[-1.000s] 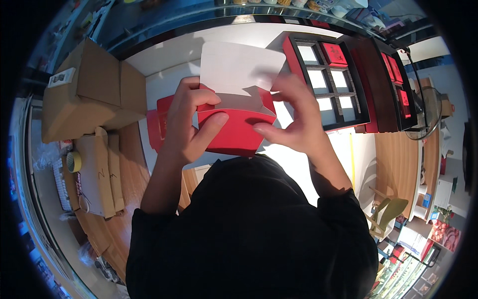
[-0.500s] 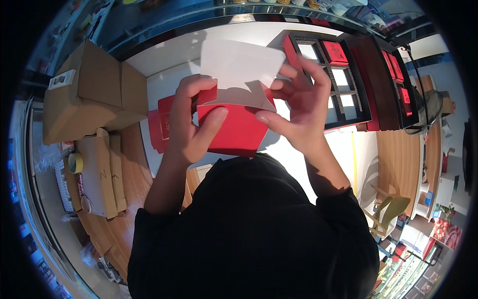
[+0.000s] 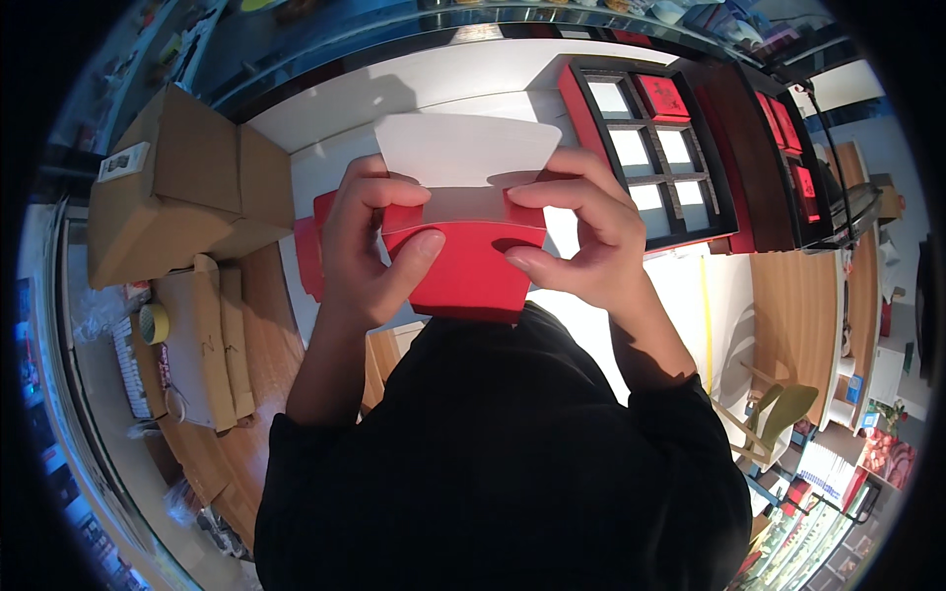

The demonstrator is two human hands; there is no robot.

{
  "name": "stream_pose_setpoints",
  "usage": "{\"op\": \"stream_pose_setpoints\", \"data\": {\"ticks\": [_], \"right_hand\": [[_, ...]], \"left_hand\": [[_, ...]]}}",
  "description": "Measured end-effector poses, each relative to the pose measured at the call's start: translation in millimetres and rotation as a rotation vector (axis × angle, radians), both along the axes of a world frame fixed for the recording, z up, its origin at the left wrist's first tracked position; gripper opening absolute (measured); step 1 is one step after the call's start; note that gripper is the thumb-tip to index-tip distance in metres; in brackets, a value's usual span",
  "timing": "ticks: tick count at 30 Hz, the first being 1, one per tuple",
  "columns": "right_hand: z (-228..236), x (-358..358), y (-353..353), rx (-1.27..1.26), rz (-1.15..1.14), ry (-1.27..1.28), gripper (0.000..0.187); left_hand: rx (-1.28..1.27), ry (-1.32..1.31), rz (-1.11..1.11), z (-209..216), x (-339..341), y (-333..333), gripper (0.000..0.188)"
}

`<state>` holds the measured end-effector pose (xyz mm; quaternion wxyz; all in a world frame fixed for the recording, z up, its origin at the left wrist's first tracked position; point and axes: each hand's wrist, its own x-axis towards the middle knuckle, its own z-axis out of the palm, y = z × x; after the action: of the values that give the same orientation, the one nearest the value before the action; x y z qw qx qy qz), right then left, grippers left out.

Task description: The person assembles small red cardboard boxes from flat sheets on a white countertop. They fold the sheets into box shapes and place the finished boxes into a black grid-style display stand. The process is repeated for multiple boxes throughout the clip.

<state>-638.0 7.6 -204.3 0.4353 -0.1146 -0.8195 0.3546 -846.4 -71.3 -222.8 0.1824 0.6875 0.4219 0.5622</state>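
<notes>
Close in front of my body I hold a small red paper box (image 3: pixel 468 266) with its white-lined flap (image 3: pixel 468 146) standing up at the far side. My left hand (image 3: pixel 370 236) grips its left side, thumb on the red front and fingers folded over the left side flap. My right hand (image 3: pixel 591 222) pinches the right side the same way, forefinger on the right side flap. The inside of the box is mostly hidden. Behind my left wrist lie flat red card pieces (image 3: pixel 308 251), partly covered by my arm.
At the far right stands a black divided tray (image 3: pixel 714 182) with one red packet (image 3: pixel 664 98) in a corner compartment. A dark box with red packets (image 3: pixel 778 123) is beside it. On the left are a brown carton (image 3: pixel 202 187), folded cardboard (image 3: pixel 202 345) and a yellow tape roll (image 3: pixel 153 323).
My right fingers have come in from behind the flap and closed on the right side flap. The white-lined flap has tilted and shifted slightly left, and the box has turned more square to me.
</notes>
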Motion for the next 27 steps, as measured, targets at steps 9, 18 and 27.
{"op": "stream_pose_setpoints", "data": {"ticks": [9,18,27], "right_hand": [[-9.0,2.5,-4.8,-0.158,0.020,0.088,0.053],[-9.5,2.5,-5.5,-0.059,-0.027,0.026,0.032],[-6.2,-4.4,-16.7,-0.450,0.004,0.014,0.052]], "left_hand": [[-0.127,-0.053,-0.024,5.6,3.6,-4.7,0.047],[-0.108,-0.217,-0.158,-3.6,12.3,-1.5,0.047],[-0.022,-0.059,-0.054,-7.0,20.0,5.5,0.044]]}}
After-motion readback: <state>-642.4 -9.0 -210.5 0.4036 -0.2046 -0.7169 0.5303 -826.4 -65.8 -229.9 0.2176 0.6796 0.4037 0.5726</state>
